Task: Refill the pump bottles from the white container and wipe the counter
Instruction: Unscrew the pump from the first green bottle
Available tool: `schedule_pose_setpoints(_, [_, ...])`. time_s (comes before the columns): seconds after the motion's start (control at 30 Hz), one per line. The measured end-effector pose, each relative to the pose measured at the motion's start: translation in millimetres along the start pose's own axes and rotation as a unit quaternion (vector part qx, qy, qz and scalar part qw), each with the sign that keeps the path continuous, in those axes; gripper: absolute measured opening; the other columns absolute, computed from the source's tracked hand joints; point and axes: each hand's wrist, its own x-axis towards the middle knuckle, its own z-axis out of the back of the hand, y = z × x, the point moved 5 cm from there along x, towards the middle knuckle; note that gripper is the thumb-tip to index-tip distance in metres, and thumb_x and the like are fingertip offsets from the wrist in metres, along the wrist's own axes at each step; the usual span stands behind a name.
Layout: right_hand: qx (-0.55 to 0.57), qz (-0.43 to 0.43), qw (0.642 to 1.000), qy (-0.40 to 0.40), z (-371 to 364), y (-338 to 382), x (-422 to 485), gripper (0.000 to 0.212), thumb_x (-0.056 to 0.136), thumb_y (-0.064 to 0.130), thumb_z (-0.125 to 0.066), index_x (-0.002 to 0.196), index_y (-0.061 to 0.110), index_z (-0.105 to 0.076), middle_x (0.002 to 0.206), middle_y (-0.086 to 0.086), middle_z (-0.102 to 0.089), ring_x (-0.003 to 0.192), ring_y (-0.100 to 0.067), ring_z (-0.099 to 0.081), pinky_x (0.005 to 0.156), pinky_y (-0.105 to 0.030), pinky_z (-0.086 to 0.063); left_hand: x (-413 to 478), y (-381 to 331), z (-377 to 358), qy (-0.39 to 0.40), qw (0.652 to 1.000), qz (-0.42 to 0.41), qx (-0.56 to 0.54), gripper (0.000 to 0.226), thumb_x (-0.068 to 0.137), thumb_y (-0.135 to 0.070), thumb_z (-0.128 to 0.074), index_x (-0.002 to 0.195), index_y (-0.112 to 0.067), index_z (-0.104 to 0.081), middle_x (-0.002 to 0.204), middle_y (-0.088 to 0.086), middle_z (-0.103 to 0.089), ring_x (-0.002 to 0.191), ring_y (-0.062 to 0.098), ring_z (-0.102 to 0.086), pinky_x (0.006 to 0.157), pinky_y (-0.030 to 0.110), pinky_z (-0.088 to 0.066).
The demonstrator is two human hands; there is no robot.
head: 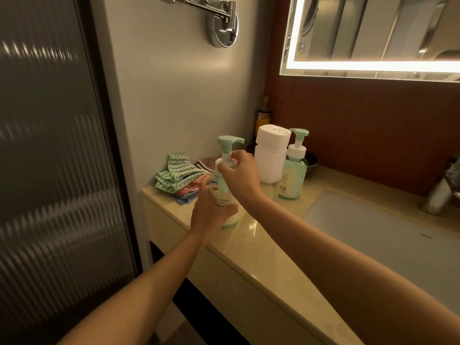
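Observation:
A nearly empty clear pump bottle with a mint-green pump head stands near the left end of the beige counter. My left hand grips its body from the left. My right hand pinches the white collar under the pump head. Behind it stands the white container with its lid on. Right beside that container is a second pump bottle, filled with pale green liquid. A pile of folded cloths, green-striped, pink and blue, lies at the counter's back left corner.
A white sink basin is set into the counter on the right, with a chrome tap at its far edge. Dark dishes sit behind the bottles. A lit mirror hangs above, and a ribbed glass door stands at left.

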Motion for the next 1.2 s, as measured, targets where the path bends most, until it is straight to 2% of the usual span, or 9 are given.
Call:
schedule_pose_setpoints(0.1, [-0.005,0.016,1.0,-0.006,1.8,-0.8,-1.4,0.043,0.085,0.027,-0.061,0.124,0.017,-0.047,0.121,-0.001,-0.05,0.107,-0.017,-0.049,0.09,-0.03,-0.043,0.0,0.7,-1.6,0.0,1.0,0.002,0.006,0.095,0.061,-0.021,-0.082,0.136,-0.027,-0.023,0.12,-0.005,-0.056,0.107,0.017,-0.057,0.088,0.043,-0.049])
schedule_pose_setpoints(0.23, [-0.045,0.034,0.998,-0.03,7.3,-1.6,-1.2,0.043,0.08,0.033,-0.067,0.114,0.016,-0.046,0.114,-0.003,-0.05,0.103,-0.018,-0.049,0.089,-0.033,-0.047,-0.2,2.2,-3.7,-0.004,1.0,0.016,0.01,0.096,0.06,-0.022,-0.082,0.134,-0.028,-0.021,0.116,-0.002,-0.059,0.105,0.019,-0.059,0.088,0.046,-0.049])
schedule_pose_setpoints(0.4, [-0.006,0.016,0.999,0.037,6.6,-0.2,0.7,0.04,0.084,0.022,-0.063,0.12,0.013,-0.048,0.118,-0.005,-0.052,0.1,-0.014,-0.05,0.085,-0.026,-0.043,0.5,0.4,-4.1,-0.003,0.999,0.005,0.054,0.097,0.062,-0.019,-0.081,0.137,-0.024,-0.019,0.119,-0.002,-0.057,0.107,0.022,-0.057,0.084,0.035,-0.048])
schedule_pose_setpoints(0.5, [0.013,0.005,0.998,0.061,4.8,-1.0,0.5,0.043,0.086,0.021,-0.06,0.126,0.013,-0.046,0.124,-0.005,-0.053,0.104,-0.015,-0.051,0.085,-0.025,-0.04,-1.7,0.2,-6.3,0.001,0.997,0.004,0.077,0.101,0.063,-0.021,-0.081,0.139,-0.025,-0.015,0.126,-0.001,-0.053,0.111,0.023,-0.055,0.086,0.035,-0.047])
schedule_pose_setpoints(0.73, [-0.052,0.036,0.998,-0.008,8.2,2.7,0.2,0.044,0.08,0.032,-0.069,0.113,0.015,-0.045,0.106,0.001,-0.046,0.096,-0.015,-0.049,0.083,-0.027,-0.045,-5.6,3.6,-6.9,0.014,0.995,0.014,0.093,0.111,0.065,-0.025,-0.081,0.144,-0.029,-0.003,0.133,-0.002,-0.05,0.12,0.025,-0.05,0.086,0.028,-0.039])
schedule_pose_setpoints(0.93, [0.068,-0.022,0.994,0.083,4.3,1.1,-3.0,0.047,0.086,0.018,-0.061,0.128,0.015,-0.042,0.115,0.002,-0.052,0.095,-0.01,-0.049,0.074,-0.017,-0.039,-6.5,1.2,-5.9,0.026,0.992,0.006,0.12,0.107,0.067,-0.027,-0.08,0.143,-0.025,-0.004,0.131,-0.001,-0.051,0.117,0.024,-0.051,0.08,0.022,-0.035])
schedule_pose_setpoints(1.0, [0.05,-0.007,0.997,0.06,3.8,0.1,-2.3,0.049,0.084,0.022,-0.063,0.128,0.017,-0.041,0.12,0.0,-0.051,0.098,-0.011,-0.049,0.077,-0.021,-0.04,-6.9,1.7,-5.5,0.025,0.992,0.005,0.124,0.109,0.067,-0.027,-0.08,0.144,-0.025,-0.003,0.131,-0.001,-0.052,0.118,0.024,-0.051,0.081,0.022,-0.035])
schedule_pose_setpoints(1.1, [-0.039,0.023,0.999,-0.002,5.4,-0.6,-0.4,0.048,0.079,0.032,-0.07,0.115,0.016,-0.043,0.113,-0.002,-0.05,0.098,-0.014,-0.049,0.079,-0.023,-0.042,-6.8,3.5,-4.9,0.021,0.992,0.008,0.128,0.112,0.065,-0.028,-0.08,0.144,-0.028,-0.001,0.129,-0.002,-0.054,0.117,0.024,-0.052,0.083,0.025,-0.039])
schedule_pose_setpoints(1.2, [-0.032,0.016,0.999,0.005,7.3,0.5,0.7,0.043,0.079,0.028,-0.07,0.111,0.015,-0.044,0.108,-0.002,-0.049,0.095,-0.014,-0.049,0.079,-0.023,-0.044,-7.0,3.1,-4.8,0.021,0.99,0.011,0.137,0.111,0.065,-0.03,-0.08,0.144,-0.028,-0.002,0.128,-0.001,-0.055,0.116,0.024,-0.053,0.086,0.028,-0.041])
